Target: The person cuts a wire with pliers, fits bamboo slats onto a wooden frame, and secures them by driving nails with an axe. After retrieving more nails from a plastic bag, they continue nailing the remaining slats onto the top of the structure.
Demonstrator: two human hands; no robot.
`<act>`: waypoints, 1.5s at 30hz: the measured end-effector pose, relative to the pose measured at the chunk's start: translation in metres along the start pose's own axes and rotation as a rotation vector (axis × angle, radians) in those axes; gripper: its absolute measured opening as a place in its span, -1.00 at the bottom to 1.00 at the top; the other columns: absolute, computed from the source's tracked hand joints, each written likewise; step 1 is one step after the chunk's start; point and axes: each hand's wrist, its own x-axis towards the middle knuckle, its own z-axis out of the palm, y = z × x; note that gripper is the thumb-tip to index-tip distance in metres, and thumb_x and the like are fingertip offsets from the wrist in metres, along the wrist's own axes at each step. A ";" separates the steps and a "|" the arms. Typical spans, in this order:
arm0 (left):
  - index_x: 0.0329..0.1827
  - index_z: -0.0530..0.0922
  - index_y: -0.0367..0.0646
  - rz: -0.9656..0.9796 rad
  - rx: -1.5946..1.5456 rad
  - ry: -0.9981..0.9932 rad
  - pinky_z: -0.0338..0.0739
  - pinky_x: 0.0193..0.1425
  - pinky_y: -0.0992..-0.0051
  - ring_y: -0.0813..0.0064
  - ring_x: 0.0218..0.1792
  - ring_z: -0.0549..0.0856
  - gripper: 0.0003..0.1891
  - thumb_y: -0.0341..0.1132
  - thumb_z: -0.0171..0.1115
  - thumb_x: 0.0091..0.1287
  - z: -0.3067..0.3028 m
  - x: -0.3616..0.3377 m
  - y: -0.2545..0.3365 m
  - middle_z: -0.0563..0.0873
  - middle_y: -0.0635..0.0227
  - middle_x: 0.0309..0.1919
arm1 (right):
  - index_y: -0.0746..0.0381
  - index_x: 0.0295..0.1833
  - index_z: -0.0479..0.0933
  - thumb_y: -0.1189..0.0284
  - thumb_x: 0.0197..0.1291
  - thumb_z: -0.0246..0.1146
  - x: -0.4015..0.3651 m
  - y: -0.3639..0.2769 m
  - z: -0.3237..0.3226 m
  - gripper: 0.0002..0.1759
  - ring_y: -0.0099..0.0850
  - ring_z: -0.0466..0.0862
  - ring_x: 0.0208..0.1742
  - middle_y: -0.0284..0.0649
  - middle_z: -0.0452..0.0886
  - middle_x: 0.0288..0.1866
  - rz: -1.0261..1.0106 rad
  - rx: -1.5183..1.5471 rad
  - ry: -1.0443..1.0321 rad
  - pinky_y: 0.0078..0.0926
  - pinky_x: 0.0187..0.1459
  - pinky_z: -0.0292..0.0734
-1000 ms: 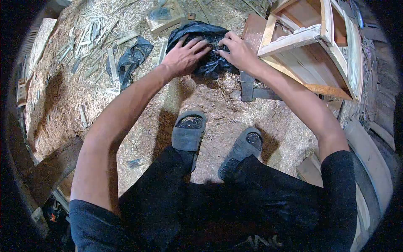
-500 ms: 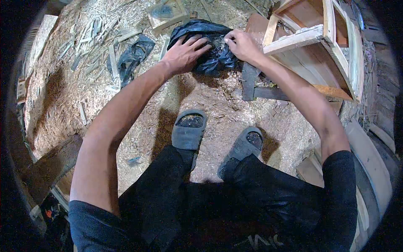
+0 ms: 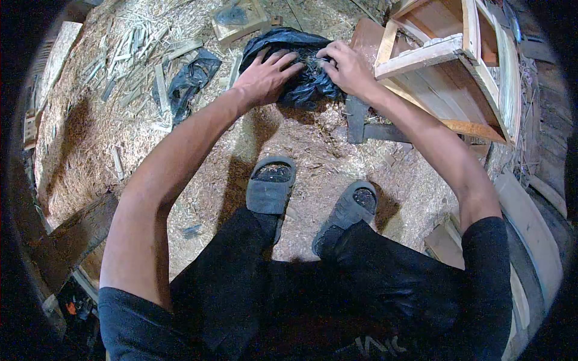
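A crumpled black plastic bag (image 3: pixel 310 93) lies on the floor ahead of my feet, its mouth turned up and bits of light debris showing inside. My left hand (image 3: pixel 268 73) rests over the bag's left side with its fingers spread across the plastic. At the right side of the mouth, my right hand (image 3: pixel 349 69) has its fingers curled and drawn together over the debris. Whatever those fingertips pinch is hidden or too small to name.
Wood shavings and sawdust (image 3: pixel 150 144) cover the floor. An unfinished wooden frame (image 3: pixel 421 59) stands on the right, close to my right forearm. Another black plastic piece (image 3: pixel 198 75), several wood offcuts (image 3: pixel 135 45) and a small wooden box (image 3: pixel 241 30) lie beyond.
My right hand has shifted slightly, its fingers now curled further over the bag's mouth. The left hand stays almost where it was.
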 end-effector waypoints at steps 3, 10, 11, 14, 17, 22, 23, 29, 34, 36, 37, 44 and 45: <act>0.51 0.26 0.07 0.006 -0.004 0.010 0.25 0.51 -0.06 0.18 0.46 0.36 -0.32 -0.28 0.26 0.29 0.003 0.002 -0.001 0.34 0.27 0.44 | 0.26 -0.06 0.61 0.44 0.27 0.32 0.002 0.001 0.005 -0.82 -0.12 0.69 -0.16 -0.09 0.62 -0.12 -0.026 0.003 0.041 -0.25 -0.12 0.59; 0.50 0.27 0.06 0.003 -0.027 0.001 0.26 0.50 -0.07 0.16 0.47 0.35 -0.31 -0.30 0.27 0.27 -0.001 0.001 -0.001 0.37 0.26 0.42 | 0.29 -0.12 0.64 0.37 0.30 0.31 0.007 0.010 0.007 -0.80 -0.01 0.67 -0.08 -0.04 0.65 -0.13 0.005 -0.030 0.000 -0.16 -0.02 0.55; 0.49 0.27 0.06 -0.001 -0.035 0.007 0.25 0.51 -0.07 0.16 0.47 0.35 -0.31 -0.30 0.27 0.26 -0.001 0.001 0.000 0.38 0.26 0.41 | 0.30 -0.12 0.64 0.37 0.31 0.30 0.005 0.010 0.005 -0.81 -0.02 0.67 -0.08 -0.04 0.65 -0.15 0.009 -0.030 -0.002 -0.17 -0.02 0.56; 0.48 0.30 0.05 -0.015 -0.058 0.034 0.24 0.51 -0.07 0.15 0.46 0.36 -0.32 -0.31 0.27 0.24 -0.001 -0.001 0.002 0.40 0.25 0.39 | 0.31 -0.13 0.66 0.37 0.34 0.29 0.003 0.009 0.001 -0.80 -0.05 0.69 -0.07 -0.04 0.68 -0.15 0.013 0.015 -0.003 -0.20 -0.02 0.57; 0.43 0.36 0.02 -0.033 -0.173 0.155 0.27 0.46 -0.02 0.16 0.42 0.39 -0.36 -0.32 0.29 0.23 -0.002 0.000 0.003 0.42 0.24 0.36 | 0.30 -0.10 0.68 0.36 0.34 0.29 0.002 0.008 0.000 -0.78 -0.11 0.72 -0.05 -0.06 0.71 -0.11 -0.003 0.060 0.042 -0.24 0.00 0.58; 0.11 0.66 -0.06 -0.265 -0.631 0.426 0.45 0.26 0.17 0.13 0.17 0.59 -0.65 -0.30 0.37 0.25 -0.022 0.013 0.019 0.69 0.23 0.00 | 0.32 -0.03 0.69 0.32 0.36 0.30 -0.007 -0.016 -0.012 -0.73 -0.29 0.73 -0.06 -0.13 0.75 -0.10 0.115 0.200 0.100 -0.37 0.03 0.57; 0.04 0.70 -0.09 -0.336 -0.730 0.421 0.49 0.23 0.21 0.14 0.12 0.63 -0.71 -0.28 0.38 0.27 -0.028 0.017 0.023 0.73 0.23 -0.08 | 0.34 -0.02 0.68 0.31 0.38 0.30 -0.009 -0.021 -0.016 -0.71 -0.35 0.72 -0.07 -0.16 0.76 -0.11 0.158 0.241 0.106 -0.41 0.03 0.56; -0.02 0.72 -0.26 -0.520 -1.325 0.350 0.53 -0.01 0.59 0.69 -0.18 0.63 -0.77 -0.30 0.36 0.39 -0.066 0.023 0.044 0.76 0.44 -0.20 | 0.38 0.01 0.67 0.23 0.46 0.24 -0.025 -0.054 -0.039 -0.62 -0.62 0.58 -0.14 -0.36 0.70 -0.17 0.393 0.621 0.114 -0.59 -0.04 0.50; -0.01 0.71 -0.28 -0.461 -1.529 0.343 0.53 0.06 0.58 0.66 -0.12 0.66 -0.76 -0.30 0.36 0.40 -0.086 0.029 0.062 0.77 0.40 -0.16 | 0.36 0.02 0.66 0.27 0.47 0.23 -0.035 -0.083 -0.060 -0.66 -0.66 0.57 -0.18 -0.38 0.70 -0.19 0.503 0.747 0.157 -0.62 -0.08 0.51; -0.01 0.70 -0.31 -0.414 -1.583 0.360 0.54 0.09 0.55 0.63 -0.10 0.67 -0.75 -0.29 0.36 0.40 -0.093 0.033 0.067 0.77 0.39 -0.15 | 0.37 0.00 0.66 0.28 0.48 0.21 -0.038 -0.086 -0.062 -0.67 -0.67 0.60 -0.19 -0.37 0.72 -0.21 0.488 0.790 0.187 -0.61 -0.10 0.53; -0.01 0.70 -0.31 -0.377 -1.603 0.354 0.54 0.08 0.55 0.62 -0.10 0.67 -0.74 -0.29 0.36 0.40 -0.091 0.035 0.067 0.77 0.38 -0.15 | 0.36 -0.01 0.66 0.28 0.48 0.21 -0.040 -0.085 -0.063 -0.67 -0.67 0.60 -0.20 -0.38 0.72 -0.22 0.488 0.804 0.193 -0.61 -0.12 0.53; 0.00 0.69 -0.28 -0.421 -1.854 0.238 0.53 0.04 0.56 0.62 -0.13 0.66 -0.76 -0.28 0.32 0.43 -0.091 0.042 0.073 0.77 0.40 -0.16 | 0.34 0.04 0.64 0.23 0.55 0.10 -0.055 -0.085 -0.074 -0.62 -0.67 0.58 -0.15 -0.39 0.69 -0.18 0.635 0.858 0.147 -0.65 -0.04 0.48; -0.01 0.69 -0.26 -0.479 -1.922 0.207 0.52 0.02 0.57 0.64 -0.14 0.66 -0.77 -0.28 0.31 0.44 -0.092 0.043 0.075 0.76 0.41 -0.16 | 0.34 0.04 0.65 0.23 0.57 0.08 -0.060 -0.081 -0.075 -0.61 -0.66 0.58 -0.16 -0.39 0.70 -0.19 0.658 0.874 0.161 -0.65 -0.04 0.48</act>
